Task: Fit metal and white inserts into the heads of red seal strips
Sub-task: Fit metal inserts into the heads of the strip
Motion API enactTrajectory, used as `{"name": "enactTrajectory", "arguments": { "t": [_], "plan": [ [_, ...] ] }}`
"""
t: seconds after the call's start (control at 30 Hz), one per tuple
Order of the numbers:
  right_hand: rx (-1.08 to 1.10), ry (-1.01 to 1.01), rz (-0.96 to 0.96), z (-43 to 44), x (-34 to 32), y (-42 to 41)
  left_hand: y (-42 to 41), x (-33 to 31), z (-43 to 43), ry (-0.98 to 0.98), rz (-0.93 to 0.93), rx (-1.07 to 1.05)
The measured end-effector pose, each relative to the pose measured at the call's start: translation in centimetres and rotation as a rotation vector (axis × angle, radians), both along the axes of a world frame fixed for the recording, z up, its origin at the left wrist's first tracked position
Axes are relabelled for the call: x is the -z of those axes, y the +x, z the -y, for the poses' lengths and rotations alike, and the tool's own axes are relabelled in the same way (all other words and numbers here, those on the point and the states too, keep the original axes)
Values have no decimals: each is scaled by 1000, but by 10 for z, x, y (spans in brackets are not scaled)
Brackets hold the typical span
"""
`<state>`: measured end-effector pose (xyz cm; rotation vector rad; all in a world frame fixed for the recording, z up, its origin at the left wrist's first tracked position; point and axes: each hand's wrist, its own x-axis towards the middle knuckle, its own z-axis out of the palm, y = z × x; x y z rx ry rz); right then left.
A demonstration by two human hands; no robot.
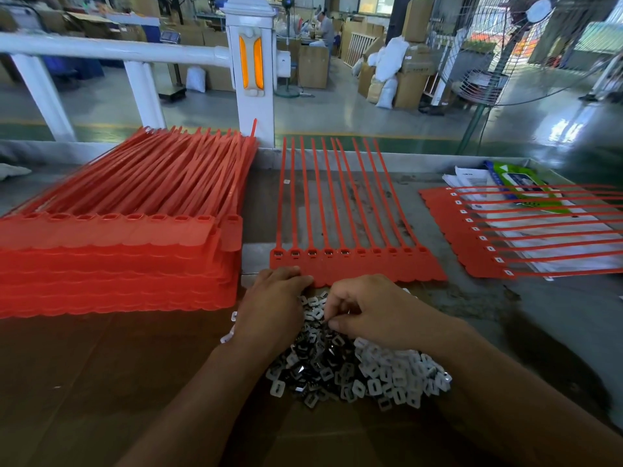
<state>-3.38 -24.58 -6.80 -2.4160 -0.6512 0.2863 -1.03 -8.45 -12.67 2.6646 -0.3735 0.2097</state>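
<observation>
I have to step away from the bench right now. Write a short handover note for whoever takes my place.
Left hand: resting on the near edge of the centre sheet of strips, fingers bent; whether it holds anything is not visible.
Right hand: pinching in the pile of inserts, metal and white mixed.
Done: the five leftmost heads of the centre sheet appear to have metal inserts; the finished sheet on the right shows white inserts in its heads.
Left: the remaining heads on the centre sheet, then the stack of unfilled sheets on the left.
</observation>
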Motion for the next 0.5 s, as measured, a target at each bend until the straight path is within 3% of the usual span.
{"name": "enactTrajectory", "arguments": {
  "t": [0.5],
  "plan": [
    [72, 72, 31, 6, -2, 7, 0, 0, 1, -6, -16, -15]
  ]
}}
